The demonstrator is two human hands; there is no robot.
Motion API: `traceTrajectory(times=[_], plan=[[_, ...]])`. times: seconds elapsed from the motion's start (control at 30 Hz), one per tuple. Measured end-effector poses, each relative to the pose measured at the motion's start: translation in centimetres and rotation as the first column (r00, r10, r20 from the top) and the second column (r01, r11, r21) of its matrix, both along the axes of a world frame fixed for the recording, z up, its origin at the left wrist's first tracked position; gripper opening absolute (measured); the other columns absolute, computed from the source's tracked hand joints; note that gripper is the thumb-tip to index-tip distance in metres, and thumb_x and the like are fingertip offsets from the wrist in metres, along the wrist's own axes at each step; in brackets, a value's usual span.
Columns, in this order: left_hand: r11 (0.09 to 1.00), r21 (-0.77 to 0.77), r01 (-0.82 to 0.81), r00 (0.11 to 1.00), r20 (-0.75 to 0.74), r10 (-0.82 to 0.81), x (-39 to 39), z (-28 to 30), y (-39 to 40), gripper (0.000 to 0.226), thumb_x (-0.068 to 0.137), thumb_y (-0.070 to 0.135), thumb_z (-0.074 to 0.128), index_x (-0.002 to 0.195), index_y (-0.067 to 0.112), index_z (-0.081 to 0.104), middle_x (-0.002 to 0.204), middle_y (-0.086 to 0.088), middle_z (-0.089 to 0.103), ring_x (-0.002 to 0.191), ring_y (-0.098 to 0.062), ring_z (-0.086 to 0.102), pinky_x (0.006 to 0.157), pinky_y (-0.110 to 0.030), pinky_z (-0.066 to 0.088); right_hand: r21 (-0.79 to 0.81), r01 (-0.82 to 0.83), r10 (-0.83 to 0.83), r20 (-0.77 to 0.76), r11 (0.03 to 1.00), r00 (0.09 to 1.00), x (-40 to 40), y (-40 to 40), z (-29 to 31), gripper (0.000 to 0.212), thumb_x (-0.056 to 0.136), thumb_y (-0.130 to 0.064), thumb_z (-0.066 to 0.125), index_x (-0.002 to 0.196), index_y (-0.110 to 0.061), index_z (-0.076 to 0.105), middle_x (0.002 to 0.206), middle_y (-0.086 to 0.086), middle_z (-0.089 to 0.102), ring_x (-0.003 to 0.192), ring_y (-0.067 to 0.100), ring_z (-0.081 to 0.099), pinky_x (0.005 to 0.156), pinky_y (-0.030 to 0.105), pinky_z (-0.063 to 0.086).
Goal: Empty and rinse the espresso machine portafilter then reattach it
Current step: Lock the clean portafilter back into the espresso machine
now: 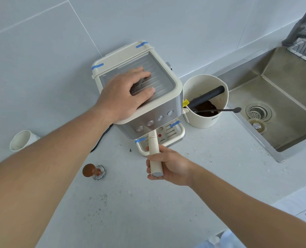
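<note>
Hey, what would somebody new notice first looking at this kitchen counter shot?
Probably the cream espresso machine against the tiled wall, with the left hand pressed flat on its top and the right hand gripping the portafilter handle sticking out in front. Next, the knock box of dark coffee grounds beside it, near the steel sink.

On view: 1 espresso machine (155, 97), 1 knock box (205, 104), 1 tamper (93, 171), 1 cup (21, 140), 2 hands (123, 93).
</note>
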State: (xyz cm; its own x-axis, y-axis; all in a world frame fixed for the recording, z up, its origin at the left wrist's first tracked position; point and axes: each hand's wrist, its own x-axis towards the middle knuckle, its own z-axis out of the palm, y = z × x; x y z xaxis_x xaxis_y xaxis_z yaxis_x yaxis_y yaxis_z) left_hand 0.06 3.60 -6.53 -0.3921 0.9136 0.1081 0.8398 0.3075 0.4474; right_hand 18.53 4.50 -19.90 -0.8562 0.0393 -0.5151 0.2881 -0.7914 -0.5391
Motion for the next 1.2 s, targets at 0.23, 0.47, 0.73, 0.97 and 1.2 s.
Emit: traceTrajectory(times=[0.23, 0.47, 0.73, 0.97, 1.2], plan=[[1.000, -0.011, 0.025, 0.999, -0.028, -0.025, -0.1, 0.1, -0.1, 0.053, 0.088, 0.050, 0.057, 0.137, 0.033, 0.053, 0.155, 0.006, 0.041, 0.142, -0.008, 0.034, 0.118, -0.033, 0.024, 0.030, -0.107, 0.107, -0.028, 0.994, 0.994, 1.2, 2.3, -0.1, 0.038, 0.085, -0.003, 0.062, 0.120, -0.017, 0.054, 0.085, 0.014, 0.057, 0.071, 0.026, 0.060, 0.071, 0.041, 0.055], [0.999, -0.037, 0.017, 1.000, -0.018, -0.018, -0.5, 0.0, -0.2, 0.061, 0.080, 0.064, 0.050, 0.136, 0.042, 0.051, 0.154, 0.012, 0.041, 0.141, -0.010, 0.037, 0.118, -0.042, 0.026, 0.089, -0.177, 0.175, 0.038, 0.980, 0.984, 1.4, 3.8, -0.1, 0.049, 0.088, 0.006, 0.058, 0.131, -0.015, 0.048, 0.082, 0.014, 0.058, 0.068, 0.027, 0.060, 0.067, 0.040, 0.055], [0.999, -0.030, 0.026, 0.999, -0.027, -0.027, -0.7, -0.1, -0.2, 0.059, 0.081, 0.064, 0.049, 0.136, 0.043, 0.051, 0.154, 0.012, 0.041, 0.142, -0.009, 0.036, 0.117, -0.042, 0.027, 0.100, -0.192, 0.186, 0.067, 0.976, 0.980, 1.4, 4.0, 0.4, 0.051, 0.087, 0.004, 0.059, 0.134, -0.012, 0.047, 0.083, 0.015, 0.059, 0.070, 0.028, 0.062, 0.071, 0.043, 0.056], [1.000, 0.014, 0.024, 0.999, -0.032, -0.023, -0.5, -0.1, -0.2, 0.053, 0.084, 0.056, 0.057, 0.135, 0.039, 0.054, 0.153, 0.011, 0.043, 0.141, -0.005, 0.036, 0.117, -0.036, 0.027, 0.140, -0.143, 0.125, 0.130, 0.980, 0.984, 1.6, 3.6, 1.1, 0.022, 0.093, -0.003, 0.057, 0.115, -0.004, 0.057, 0.085, 0.016, 0.063, 0.073, 0.029, 0.064, 0.075, 0.044, 0.057], [1.000, 0.022, -0.008, 1.000, -0.018, 0.008, -0.2, -0.1, -0.3, 0.051, 0.085, 0.054, 0.059, 0.134, 0.040, 0.055, 0.152, 0.016, 0.042, 0.140, -0.005, 0.037, 0.115, -0.032, 0.029, 0.266, -0.094, 0.033, 0.226, 0.959, 0.973, 1.8, 3.3, 1.7, 0.029, 0.092, -0.004, 0.059, 0.121, -0.002, 0.057, 0.098, 0.018, 0.067, 0.085, 0.032, 0.067, 0.083, 0.044, 0.057]])
